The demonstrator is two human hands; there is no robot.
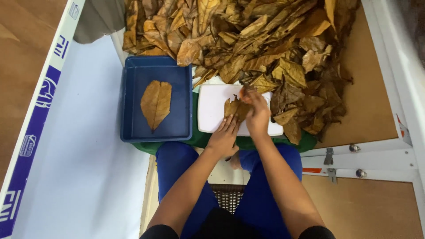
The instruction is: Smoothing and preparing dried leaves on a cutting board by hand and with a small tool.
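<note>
the left hand point(225, 135) lies flat and open, pinning a dry brown leaf point(233, 107) on the white board point(212, 110) beside the blue tray point(133, 106), while the right hand point(256, 113) pinches its top edge, so too hard a tug could tear the brittle leaf.

Single head view, looking steeply down, close above lap and board
</note>
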